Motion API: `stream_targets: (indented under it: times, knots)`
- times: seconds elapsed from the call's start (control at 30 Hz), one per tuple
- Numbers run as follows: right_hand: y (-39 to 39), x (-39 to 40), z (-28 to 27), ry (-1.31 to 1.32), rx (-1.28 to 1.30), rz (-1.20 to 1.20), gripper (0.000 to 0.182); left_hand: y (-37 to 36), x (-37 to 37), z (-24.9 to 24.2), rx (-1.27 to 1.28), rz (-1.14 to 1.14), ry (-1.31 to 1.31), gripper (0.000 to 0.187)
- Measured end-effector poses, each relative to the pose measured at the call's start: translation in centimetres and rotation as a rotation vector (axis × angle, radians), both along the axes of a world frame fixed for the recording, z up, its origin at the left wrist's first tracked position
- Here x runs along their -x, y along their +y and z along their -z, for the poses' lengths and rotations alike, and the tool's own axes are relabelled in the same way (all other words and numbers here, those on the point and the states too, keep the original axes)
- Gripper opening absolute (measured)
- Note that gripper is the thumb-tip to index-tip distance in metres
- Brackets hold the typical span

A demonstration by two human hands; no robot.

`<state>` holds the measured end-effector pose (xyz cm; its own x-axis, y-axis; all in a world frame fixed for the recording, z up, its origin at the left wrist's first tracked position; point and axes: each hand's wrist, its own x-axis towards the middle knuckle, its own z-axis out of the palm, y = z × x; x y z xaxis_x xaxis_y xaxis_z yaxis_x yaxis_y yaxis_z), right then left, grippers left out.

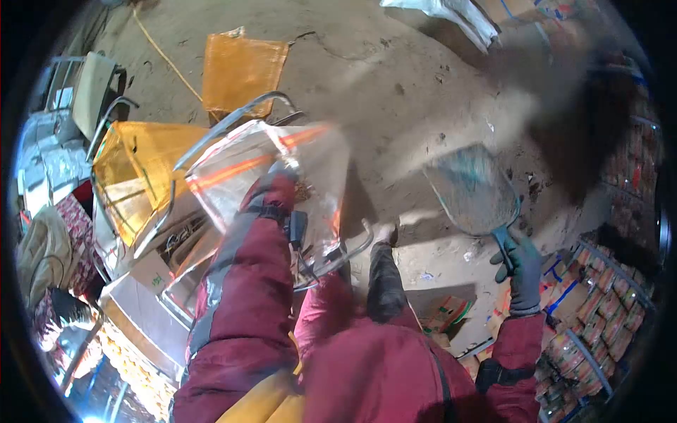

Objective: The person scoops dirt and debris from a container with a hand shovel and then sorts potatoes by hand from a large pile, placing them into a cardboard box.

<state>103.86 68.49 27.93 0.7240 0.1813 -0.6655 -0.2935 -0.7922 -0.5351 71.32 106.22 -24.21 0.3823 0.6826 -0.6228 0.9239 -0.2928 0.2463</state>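
Observation:
My right hand [523, 271], in a grey-green glove, is closed around the short handle of a teal hand shovel [474, 189]. Its broad, worn blade points away over the dirt floor. My left hand [283, 170] reaches to a whitish sack [317, 173] with orange stripes, which hangs open in a metal frame [236, 120]. Blur and the sleeve hide the left fingers, so their grip does not show. Some small brown matter is visible inside the sack, beside the left wrist.
An orange sack [243, 74] lies flat on the floor ahead. Another yellow-orange sack [137, 176] stands in a frame at left, near a cardboard box [144, 310]. Filled packs [599, 310] are stacked at right. A dark blurred shape [589, 120] looms upper right.

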Motion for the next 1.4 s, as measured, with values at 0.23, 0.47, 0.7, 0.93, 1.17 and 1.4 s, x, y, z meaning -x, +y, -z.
stream_targets:
  times: [0.23,0.47,0.7,0.93,1.17,1.4]
  knots:
    - [-8.6,2.5,9.2,0.161,0.200,0.216,0.039,-0.3,-2.4,0.9,0.101,0.017,0.034,0.035]
    - [-12.3,3.7,13.8,0.270,0.185,0.366,0.046,0.4,-4.4,4.8,0.113,0.061,0.063,0.035]
    - [-13.9,3.7,17.8,0.326,0.152,0.390,0.050,0.5,-4.5,7.8,0.127,0.080,0.075,0.035]
    - [-13.0,3.3,19.6,0.374,0.220,0.342,0.044,0.4,-4.3,8.7,0.144,0.076,0.071,0.035]
    - [-10.3,3.3,19.1,0.367,0.230,0.314,0.044,0.3,-4.5,8.8,0.161,0.057,0.044,0.036]
    - [-10.7,3.2,18.1,0.372,0.220,0.234,0.049,0.3,-3.6,4.8,0.197,-0.004,-0.025,0.036]
